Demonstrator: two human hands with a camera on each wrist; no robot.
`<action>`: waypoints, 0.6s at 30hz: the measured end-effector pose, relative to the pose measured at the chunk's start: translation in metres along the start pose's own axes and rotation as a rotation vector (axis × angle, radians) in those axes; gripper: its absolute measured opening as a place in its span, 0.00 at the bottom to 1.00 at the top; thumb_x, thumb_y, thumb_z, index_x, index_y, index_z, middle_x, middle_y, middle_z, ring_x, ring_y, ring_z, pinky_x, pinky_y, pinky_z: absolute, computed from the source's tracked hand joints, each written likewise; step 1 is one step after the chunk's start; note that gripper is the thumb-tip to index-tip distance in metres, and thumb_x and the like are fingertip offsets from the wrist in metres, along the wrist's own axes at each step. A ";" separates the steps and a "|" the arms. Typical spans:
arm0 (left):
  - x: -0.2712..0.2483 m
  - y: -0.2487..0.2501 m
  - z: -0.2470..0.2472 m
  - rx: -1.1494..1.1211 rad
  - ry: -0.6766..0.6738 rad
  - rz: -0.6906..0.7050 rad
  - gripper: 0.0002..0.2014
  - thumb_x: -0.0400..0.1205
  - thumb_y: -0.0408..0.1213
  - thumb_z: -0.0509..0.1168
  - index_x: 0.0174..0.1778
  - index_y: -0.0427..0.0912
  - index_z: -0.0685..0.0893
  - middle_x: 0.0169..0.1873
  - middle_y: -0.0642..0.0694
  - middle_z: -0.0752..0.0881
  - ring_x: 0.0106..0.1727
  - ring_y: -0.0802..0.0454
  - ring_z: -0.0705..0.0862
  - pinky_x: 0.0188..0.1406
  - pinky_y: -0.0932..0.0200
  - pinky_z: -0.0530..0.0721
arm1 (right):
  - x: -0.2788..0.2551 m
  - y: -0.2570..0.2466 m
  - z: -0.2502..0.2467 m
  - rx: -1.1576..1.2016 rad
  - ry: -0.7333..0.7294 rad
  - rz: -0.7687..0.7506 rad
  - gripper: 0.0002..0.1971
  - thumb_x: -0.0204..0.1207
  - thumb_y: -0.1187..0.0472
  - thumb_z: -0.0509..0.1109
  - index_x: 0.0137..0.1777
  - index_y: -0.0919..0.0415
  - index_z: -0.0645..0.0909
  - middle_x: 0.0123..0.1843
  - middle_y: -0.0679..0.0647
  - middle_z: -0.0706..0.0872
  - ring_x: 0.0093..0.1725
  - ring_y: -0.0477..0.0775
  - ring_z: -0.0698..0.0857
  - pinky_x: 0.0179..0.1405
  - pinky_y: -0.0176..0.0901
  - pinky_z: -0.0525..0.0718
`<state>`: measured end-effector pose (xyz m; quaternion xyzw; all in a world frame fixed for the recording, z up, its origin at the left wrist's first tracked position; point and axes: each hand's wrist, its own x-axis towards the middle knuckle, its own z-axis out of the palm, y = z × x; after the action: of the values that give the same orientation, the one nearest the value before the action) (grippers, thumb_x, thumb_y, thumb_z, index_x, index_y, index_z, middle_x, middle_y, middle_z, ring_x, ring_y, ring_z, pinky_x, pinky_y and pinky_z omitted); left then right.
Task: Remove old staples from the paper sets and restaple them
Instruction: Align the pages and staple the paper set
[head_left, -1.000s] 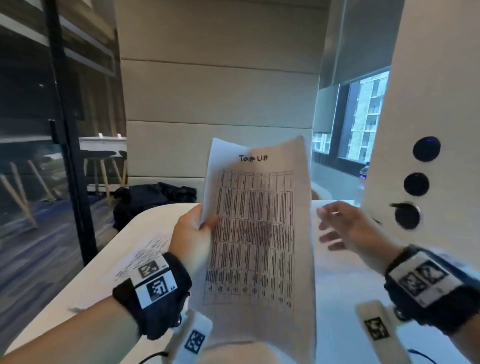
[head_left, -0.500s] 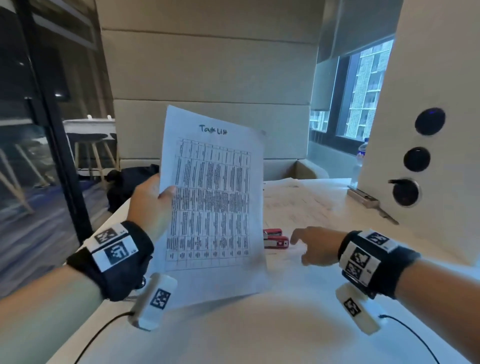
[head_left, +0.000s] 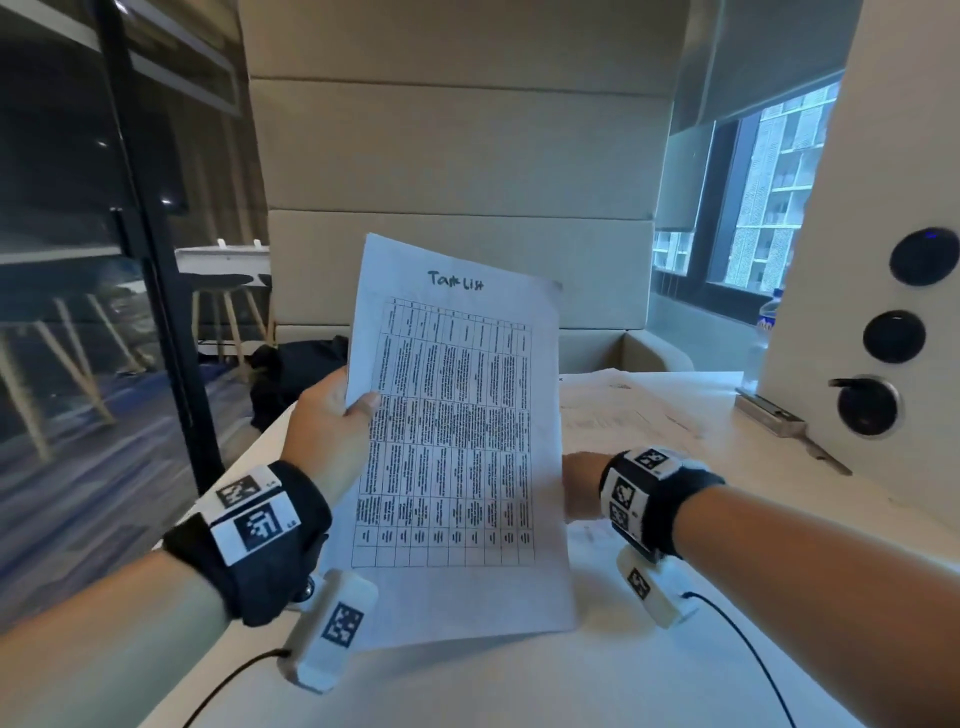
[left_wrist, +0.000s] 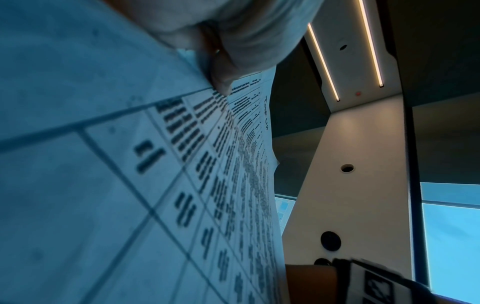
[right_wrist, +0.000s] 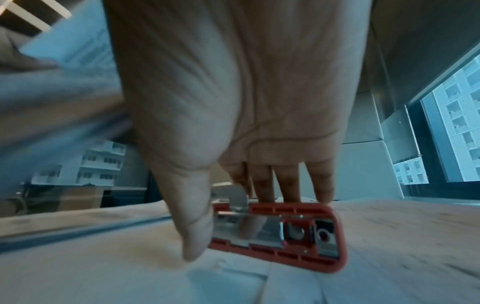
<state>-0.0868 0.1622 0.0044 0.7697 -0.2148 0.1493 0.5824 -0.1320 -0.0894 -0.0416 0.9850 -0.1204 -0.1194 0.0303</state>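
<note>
Holding the Task List paper set (head_left: 457, 441) upright, pinched in left grip (head_left: 324, 415); right grip (right_wrist: 259, 185) closing around red stapler (right_wrist: 280, 232) on bench (head_left: 727, 675). Lifting squarely, aiming for the corner.

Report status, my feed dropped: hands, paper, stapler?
Left hand holds the Task List paper set upright. Right hand grips the red stapler, lifted off the table. The sheet hides it in the head view.
</note>
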 end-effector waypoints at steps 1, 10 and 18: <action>-0.001 0.000 0.000 0.001 -0.004 -0.007 0.17 0.86 0.30 0.58 0.70 0.45 0.80 0.56 0.54 0.83 0.58 0.56 0.80 0.57 0.61 0.73 | 0.001 -0.004 -0.002 -0.025 -0.053 0.016 0.21 0.77 0.53 0.71 0.70 0.56 0.79 0.67 0.54 0.84 0.63 0.57 0.83 0.64 0.50 0.81; -0.007 -0.001 -0.002 -0.049 -0.048 -0.071 0.15 0.86 0.32 0.58 0.66 0.46 0.82 0.54 0.54 0.85 0.54 0.56 0.83 0.41 0.72 0.74 | 0.021 0.033 0.003 0.385 0.021 0.141 0.27 0.68 0.38 0.67 0.52 0.64 0.78 0.47 0.55 0.83 0.43 0.54 0.81 0.46 0.44 0.80; -0.015 0.003 0.007 -0.091 -0.102 -0.074 0.14 0.86 0.31 0.58 0.65 0.44 0.83 0.53 0.52 0.87 0.52 0.57 0.85 0.47 0.66 0.80 | -0.039 0.071 -0.063 1.899 0.471 0.297 0.27 0.74 0.38 0.67 0.50 0.64 0.70 0.30 0.71 0.87 0.24 0.57 0.82 0.29 0.48 0.82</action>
<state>-0.1014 0.1574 -0.0027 0.7565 -0.2220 0.0785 0.6102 -0.1699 -0.1463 0.0351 0.5739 -0.2794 0.2308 -0.7344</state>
